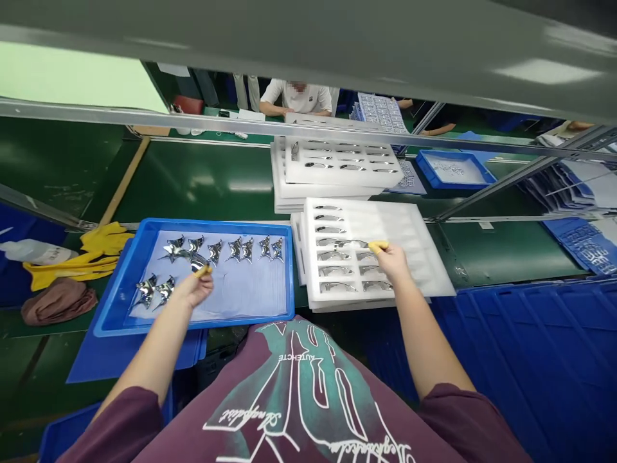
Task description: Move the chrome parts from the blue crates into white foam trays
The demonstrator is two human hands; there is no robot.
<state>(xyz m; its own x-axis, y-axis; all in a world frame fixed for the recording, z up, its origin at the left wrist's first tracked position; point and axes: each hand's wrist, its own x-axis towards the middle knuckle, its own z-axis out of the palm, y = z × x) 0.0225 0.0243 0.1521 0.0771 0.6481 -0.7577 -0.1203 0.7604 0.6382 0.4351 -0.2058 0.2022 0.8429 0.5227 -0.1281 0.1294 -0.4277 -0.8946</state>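
My left hand (195, 288), with yellow covers on its fingertips, pinches a shiny chrome part (198, 262) over the blue tray (290, 276). Several star-like chrome pieces (215, 251) lie around it on the tray's pale lining sheet. On the right, my right hand (393, 260), also with yellow fingertips, is closed on one end of a slim curved chrome piece (354, 244) above the white foam tray (424, 257). Rows of similar curved chrome pieces (336, 271) sit in that tray's slots.
More stacked white foam trays (318, 173) stand behind. A small blue bin (456, 170) is at back right. Yellow gloves (103, 241), a bottle (41, 252) and a brown cloth (58, 301) lie at left. A metal rail (216, 122) crosses ahead; a person (299, 99) sits beyond.
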